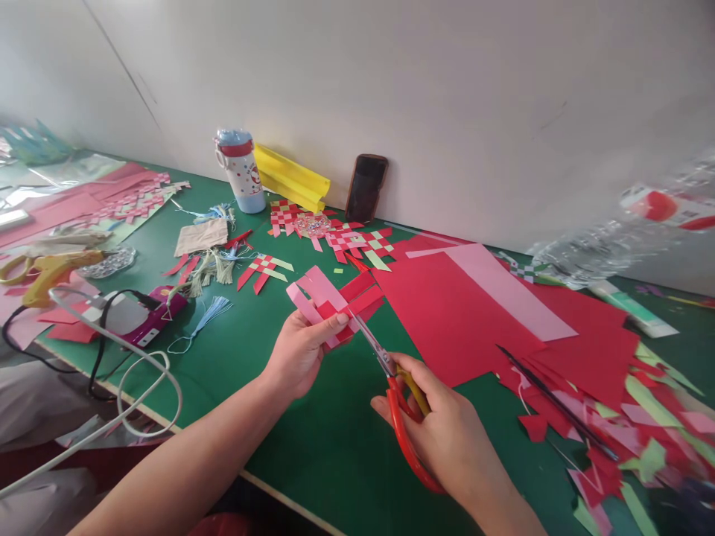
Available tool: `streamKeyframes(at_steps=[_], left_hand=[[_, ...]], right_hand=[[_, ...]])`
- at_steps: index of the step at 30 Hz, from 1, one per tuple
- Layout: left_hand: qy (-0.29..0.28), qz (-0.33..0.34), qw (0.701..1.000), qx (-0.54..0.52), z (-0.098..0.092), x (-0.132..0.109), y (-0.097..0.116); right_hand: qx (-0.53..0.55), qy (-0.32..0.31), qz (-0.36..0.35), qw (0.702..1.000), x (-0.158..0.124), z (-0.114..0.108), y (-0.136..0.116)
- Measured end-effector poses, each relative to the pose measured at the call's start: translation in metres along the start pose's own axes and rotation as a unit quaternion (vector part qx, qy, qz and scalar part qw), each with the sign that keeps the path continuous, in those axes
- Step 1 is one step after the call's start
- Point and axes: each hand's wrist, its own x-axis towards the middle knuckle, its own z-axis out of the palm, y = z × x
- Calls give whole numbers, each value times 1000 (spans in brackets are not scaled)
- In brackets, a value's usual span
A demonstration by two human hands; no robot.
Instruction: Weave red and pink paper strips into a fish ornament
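Note:
My left hand (302,346) pinches a woven piece of pink and red paper strips (324,294), its thumb lying on top. In my right hand (441,417) is a pair of scissors (399,424) with red and yellow handles. The scissor blades reach to the right side of the woven paper, close to my left thumb. Whether they are cutting into a strip cannot be made out. Both hands are above the green table (340,439). Beyond them lie small woven paper pieces in red, pink and light green (346,242).
Red paper sheets (436,320) and paper scraps (642,432) lie to the right, with a plastic bottle (592,246) behind. A phone (366,187) and a flask (241,171) stand near the wall. On the left are a yellow glue gun (56,275), tassels (209,316) and a white cable (126,346).

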Motion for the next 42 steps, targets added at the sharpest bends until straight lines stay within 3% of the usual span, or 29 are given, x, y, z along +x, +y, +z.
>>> streamKeyframes(at_steps=[42], left_hand=[[-31,18,999,17,-1,0,-1]], right_hand=[[27,-12,41,999,2,-8,-5]])
